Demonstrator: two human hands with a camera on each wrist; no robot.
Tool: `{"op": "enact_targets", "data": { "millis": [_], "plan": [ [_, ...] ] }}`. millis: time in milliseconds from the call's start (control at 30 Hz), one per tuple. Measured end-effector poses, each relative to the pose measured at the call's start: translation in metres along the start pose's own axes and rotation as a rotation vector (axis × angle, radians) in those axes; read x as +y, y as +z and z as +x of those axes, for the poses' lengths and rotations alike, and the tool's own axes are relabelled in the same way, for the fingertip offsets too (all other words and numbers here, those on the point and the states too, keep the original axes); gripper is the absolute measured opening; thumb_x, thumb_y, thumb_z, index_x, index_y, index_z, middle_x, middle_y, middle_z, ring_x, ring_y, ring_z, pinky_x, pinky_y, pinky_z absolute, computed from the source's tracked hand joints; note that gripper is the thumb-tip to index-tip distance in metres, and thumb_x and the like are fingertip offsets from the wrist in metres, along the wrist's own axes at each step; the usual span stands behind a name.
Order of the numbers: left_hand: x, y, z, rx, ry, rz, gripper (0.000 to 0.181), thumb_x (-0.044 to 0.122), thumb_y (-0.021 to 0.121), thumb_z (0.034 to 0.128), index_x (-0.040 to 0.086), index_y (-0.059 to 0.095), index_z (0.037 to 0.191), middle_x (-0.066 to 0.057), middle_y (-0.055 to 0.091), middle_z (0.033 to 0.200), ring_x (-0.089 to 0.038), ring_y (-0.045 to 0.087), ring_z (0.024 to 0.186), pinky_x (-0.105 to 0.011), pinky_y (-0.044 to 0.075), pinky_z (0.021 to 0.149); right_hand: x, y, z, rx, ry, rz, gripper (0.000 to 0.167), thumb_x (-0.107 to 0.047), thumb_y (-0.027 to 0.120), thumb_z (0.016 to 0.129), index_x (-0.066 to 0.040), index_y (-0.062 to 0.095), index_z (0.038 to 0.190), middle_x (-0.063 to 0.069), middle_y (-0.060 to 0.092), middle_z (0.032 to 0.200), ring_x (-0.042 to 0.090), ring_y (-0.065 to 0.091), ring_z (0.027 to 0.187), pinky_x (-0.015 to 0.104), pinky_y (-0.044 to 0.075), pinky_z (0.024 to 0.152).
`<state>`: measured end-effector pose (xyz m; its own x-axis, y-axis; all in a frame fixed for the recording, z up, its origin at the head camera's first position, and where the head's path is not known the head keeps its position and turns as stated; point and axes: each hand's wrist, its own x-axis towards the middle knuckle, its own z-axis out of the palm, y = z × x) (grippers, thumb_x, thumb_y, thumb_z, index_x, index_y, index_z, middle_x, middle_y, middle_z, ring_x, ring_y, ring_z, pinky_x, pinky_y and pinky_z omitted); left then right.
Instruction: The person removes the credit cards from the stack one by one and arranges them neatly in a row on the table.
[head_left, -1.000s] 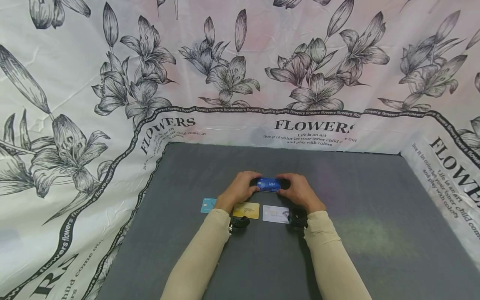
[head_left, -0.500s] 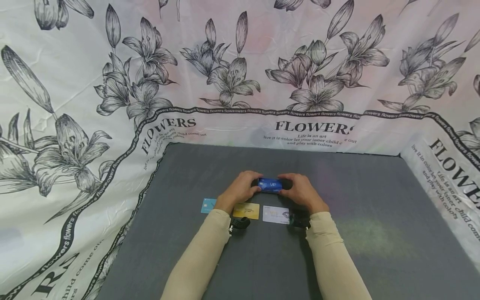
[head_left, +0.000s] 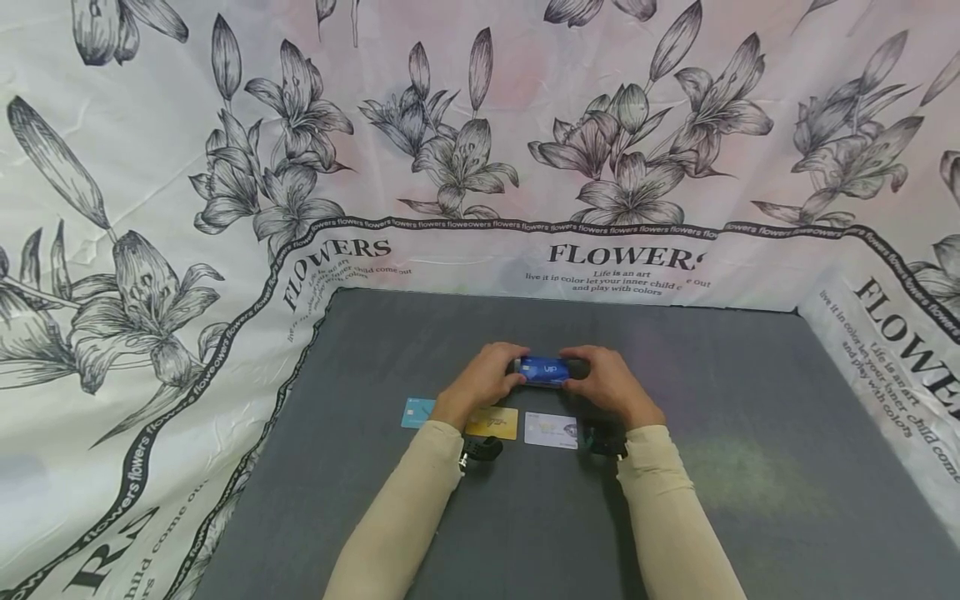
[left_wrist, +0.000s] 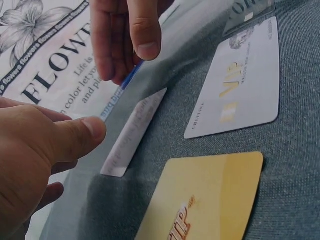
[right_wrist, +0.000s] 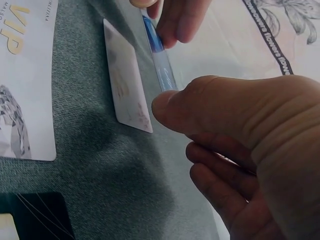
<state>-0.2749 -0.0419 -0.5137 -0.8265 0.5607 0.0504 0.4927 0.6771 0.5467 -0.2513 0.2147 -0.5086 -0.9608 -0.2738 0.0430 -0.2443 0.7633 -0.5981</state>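
Observation:
In the head view a blue VIP card [head_left: 544, 370] is held raised between both hands. My left hand [head_left: 483, 379] pinches its left end and my right hand [head_left: 609, 385] its right end. The right wrist view shows the blue card's edge [right_wrist: 161, 57] tilted up above the tabletop, running from fingertips to thumb. Just nearer than it, a glossy card [left_wrist: 134, 132] with pale, blurred reflections lies between the hands in the left wrist view. Closer to me sit a gold VIP card [head_left: 498, 422] and a white VIP card [head_left: 551, 430].
A light blue card [head_left: 416, 412] lies at the row's left end, partly behind the left wrist. At the right end, a dark green card [right_wrist: 37, 215] is mostly covered by the wristband in the head view. A flower-printed sheet [head_left: 465, 258] borders the grey tabletop [head_left: 750, 400].
Both hands and the blue card have shifted slightly to the right. The row of cards nearer to me stays in place.

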Motion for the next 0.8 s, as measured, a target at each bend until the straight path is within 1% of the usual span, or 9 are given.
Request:
{"op": "enact_targets", "data": {
  "millis": [200, 333, 533, 733, 800],
  "plan": [
    [0.005, -0.001, 0.002, 0.007, 0.021, 0.001, 0.051, 0.019, 0.075, 0.1065, 0.005, 0.062, 0.154, -0.012, 0.066, 0.155, -0.030, 0.058, 0.148, -0.048, 0.044, 0.128, 0.001, -0.005, -0.004, 0.011, -0.003, 0.024, 0.056, -0.008, 0.086, 0.091, -0.001, 0.070, 0.144, 0.025, 0.069, 0.146, 0.048, 0.063, 0.137, 0.065, 0.051, 0.116],
    [0.008, -0.001, 0.003, 0.009, 0.031, -0.001, 0.051, 0.019, 0.075, 0.1061, 0.005, 0.063, 0.154, -0.012, 0.066, 0.155, -0.030, 0.058, 0.148, -0.046, 0.044, 0.127, 0.002, -0.009, -0.007, 0.010, 0.000, 0.027, 0.056, -0.008, 0.086, 0.091, -0.001, 0.070, 0.144, 0.026, 0.068, 0.146, 0.050, 0.063, 0.137, 0.066, 0.051, 0.116],
    [0.015, 0.000, 0.005, 0.017, 0.062, 0.007, 0.052, 0.017, 0.076, 0.1049, 0.001, 0.063, 0.153, -0.014, 0.067, 0.153, -0.032, 0.059, 0.147, -0.047, 0.043, 0.128, 0.005, -0.014, -0.011, 0.006, -0.006, 0.001, 0.056, -0.008, 0.086, 0.091, 0.000, 0.070, 0.144, 0.026, 0.069, 0.146, 0.050, 0.064, 0.136, 0.066, 0.051, 0.115],
    [0.023, -0.001, 0.006, 0.002, 0.068, 0.005, 0.053, 0.018, 0.076, 0.1053, 0.003, 0.061, 0.154, -0.013, 0.065, 0.155, -0.030, 0.059, 0.148, -0.045, 0.044, 0.128, 0.006, -0.022, -0.018, 0.027, -0.019, -0.003, 0.055, -0.007, 0.086, 0.090, 0.000, 0.071, 0.143, 0.026, 0.070, 0.144, 0.050, 0.065, 0.134, 0.066, 0.052, 0.113],
    [0.025, -0.001, 0.007, 0.005, 0.084, 0.006, 0.053, 0.017, 0.076, 0.1052, 0.002, 0.062, 0.154, -0.013, 0.066, 0.155, -0.030, 0.060, 0.147, -0.044, 0.045, 0.127, 0.005, -0.024, -0.021, 0.031, -0.009, -0.005, 0.056, -0.007, 0.086, 0.090, -0.001, 0.071, 0.143, 0.026, 0.069, 0.145, 0.051, 0.064, 0.135, 0.066, 0.052, 0.114]
  ]
}}
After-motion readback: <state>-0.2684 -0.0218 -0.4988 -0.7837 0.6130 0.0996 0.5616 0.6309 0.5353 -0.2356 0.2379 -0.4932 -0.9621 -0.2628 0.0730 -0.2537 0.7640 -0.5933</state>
